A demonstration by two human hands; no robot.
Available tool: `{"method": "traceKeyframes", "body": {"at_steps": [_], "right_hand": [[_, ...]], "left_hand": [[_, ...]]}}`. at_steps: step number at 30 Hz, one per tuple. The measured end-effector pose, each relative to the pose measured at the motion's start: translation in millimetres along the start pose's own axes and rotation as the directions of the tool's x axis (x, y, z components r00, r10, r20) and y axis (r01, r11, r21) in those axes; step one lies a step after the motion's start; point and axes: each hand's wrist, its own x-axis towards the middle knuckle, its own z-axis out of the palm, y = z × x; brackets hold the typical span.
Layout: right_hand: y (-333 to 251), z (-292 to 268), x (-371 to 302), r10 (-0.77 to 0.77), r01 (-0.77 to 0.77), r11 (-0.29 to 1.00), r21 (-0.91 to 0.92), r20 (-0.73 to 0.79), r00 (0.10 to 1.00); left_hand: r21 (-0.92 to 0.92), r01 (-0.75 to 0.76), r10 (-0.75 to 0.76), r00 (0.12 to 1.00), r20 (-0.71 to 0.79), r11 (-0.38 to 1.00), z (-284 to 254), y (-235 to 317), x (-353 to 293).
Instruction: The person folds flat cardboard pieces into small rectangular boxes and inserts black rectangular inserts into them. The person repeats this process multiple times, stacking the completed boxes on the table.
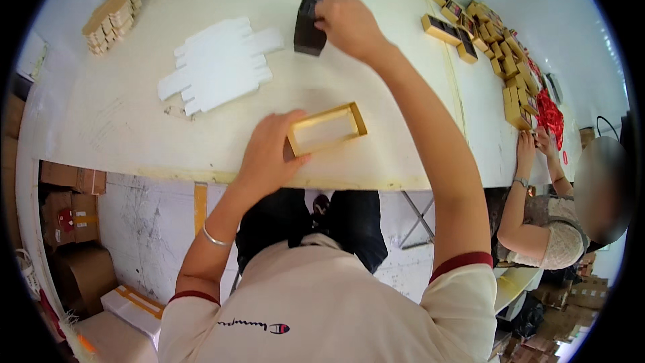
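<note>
My left hand [270, 151] grips the short left end of a gold rectangular box frame [328, 117]. Its walls stand up round an open middle, and pale tabletop shows through it. Farther off, my right hand [351, 25] reaches over a long black box-like piece [309, 20]. The fingers are curled against its right side, and whatever they pinch is hidden. Left of these lies a pile of flat white cut-out card pieces [218, 66] with tabbed edges.
Tan card pieces [113, 20] are stacked at the far left. Several gold boxes [500, 40] crowd the far right, near red ribbon-like material [549, 119]. A co-worker [547, 228] sits at the right, hands at the table. Cartons [80, 215] stand below on the left.
</note>
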Motion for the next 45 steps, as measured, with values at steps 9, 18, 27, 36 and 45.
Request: {"method": "traceKeyframes", "body": {"at_steps": [9, 18, 27, 36, 45], "right_hand": [[10.3, -53.1, 7.9, 0.318, -0.214, 0.868, 0.448, -0.17, 0.933], [-50.8, -109.1, -181.1, 0.526, -0.428, -0.39, 0.815, 0.579, 0.624], [-75.2, -66.0, -205.4, 0.468, -0.58, -0.384, 0.718, 0.693, 0.548], [-76.5, -74.1, -185.5, -0.061, -0.019, 0.92, 0.392, 0.19, 0.98], [-88.2, -93.2, -165.2, -0.032, -0.115, 0.957, 0.266, 0.488, 0.872]], "left_hand": [[0.053, -0.029, 0.026, 0.998, 0.056, 0.998, -3.8, -4.7, 5.2], [-0.061, 0.005, 0.0, 0.996, 0.088, 0.998, -6.6, 2.3, 10.6], [0.003, -0.119, 0.116, 0.969, 0.217, 0.993, 1.3, 6.7, 25.9], [0.248, -0.224, 0.163, 0.956, 0.243, 0.943, 16.3, 28.1, 25.0], [0.346, -0.308, 0.163, 0.907, 0.388, 0.887, 6.7, 26.9, 28.5]]}}
